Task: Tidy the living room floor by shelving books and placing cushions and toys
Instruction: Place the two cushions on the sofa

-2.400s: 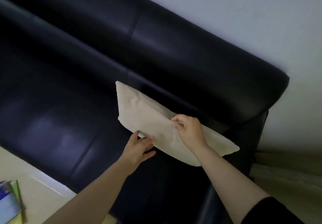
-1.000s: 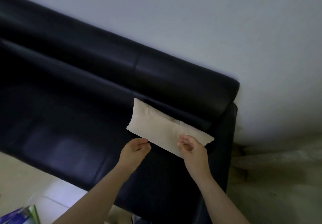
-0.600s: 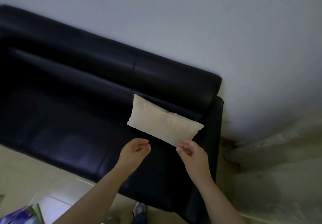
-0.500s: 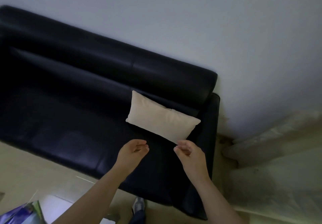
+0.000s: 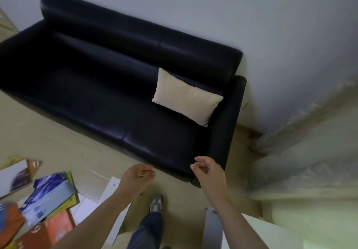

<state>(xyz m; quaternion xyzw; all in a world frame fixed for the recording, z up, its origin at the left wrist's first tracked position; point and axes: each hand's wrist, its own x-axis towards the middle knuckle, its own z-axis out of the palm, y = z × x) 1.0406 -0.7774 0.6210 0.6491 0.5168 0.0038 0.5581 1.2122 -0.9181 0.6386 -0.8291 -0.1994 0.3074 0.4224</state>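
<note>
I let go of the cushion [image 5: 187, 98] on the sofa [image 5: 96, 86], my left hand [image 5: 138, 175] and right hand [image 5: 206, 169] hang loose and empty, books [image 5: 48, 194] next.

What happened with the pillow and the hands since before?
Both hands let go of the cream cushion and drew back from the sofa. The left hand and right hand now hang loosely curled and empty near its front edge. The cushion stayed where they set it, leaning on the backrest by the armrest. Books still lie on the floor.
</note>
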